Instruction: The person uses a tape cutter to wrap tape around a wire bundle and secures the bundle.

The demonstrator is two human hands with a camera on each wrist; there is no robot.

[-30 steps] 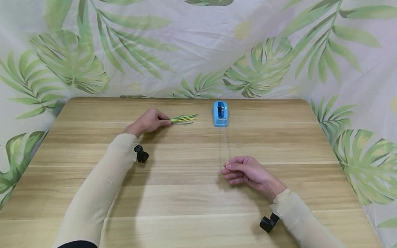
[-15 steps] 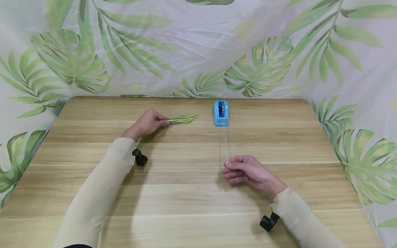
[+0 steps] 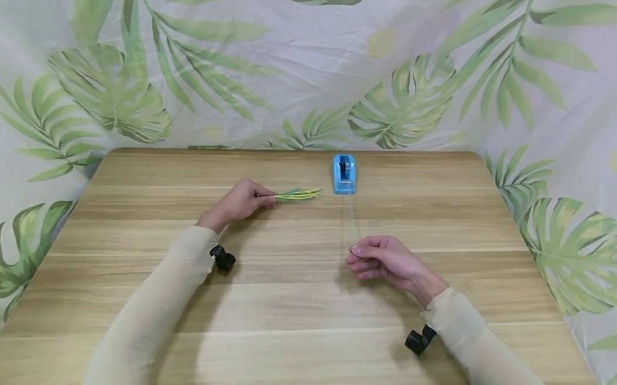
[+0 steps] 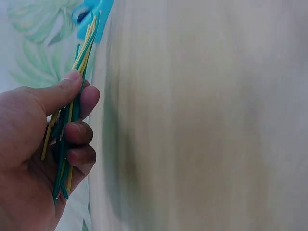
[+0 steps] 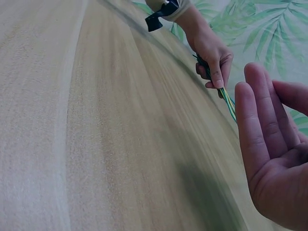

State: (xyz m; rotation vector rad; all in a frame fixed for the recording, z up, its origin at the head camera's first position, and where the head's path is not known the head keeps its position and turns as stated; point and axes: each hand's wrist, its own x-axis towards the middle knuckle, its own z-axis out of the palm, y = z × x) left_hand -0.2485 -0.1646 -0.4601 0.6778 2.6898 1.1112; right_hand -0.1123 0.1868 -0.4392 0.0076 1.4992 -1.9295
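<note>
A bundle of thin green and yellow wires (image 3: 298, 195) is gripped by my left hand (image 3: 241, 201), thumb against fingers, at the back left of the table. In the left wrist view, the far ends of the wires (image 4: 85, 50) stick out past the thumb, and several near ends show below the fingers. Toward the table's back stands a blue tape dispenser (image 3: 344, 177). From it a clear strip of tape (image 3: 353, 219) runs toward me, its end pinched between thumb and index finger of my right hand (image 3: 384, 259). The other right fingers are extended, seen in the right wrist view.
The wooden table (image 3: 279, 332) has its back edge right behind the dispenser. A leaf-patterned cloth (image 3: 306, 51) hangs behind and at the sides. Black wrist cameras jut from the left sleeve (image 3: 164, 301) and the right sleeve (image 3: 484, 350).
My left hand has moved right and slightly nearer with the wires, bringing their tips closer to the tape. My right hand stays almost in place, still pinching the strip.
</note>
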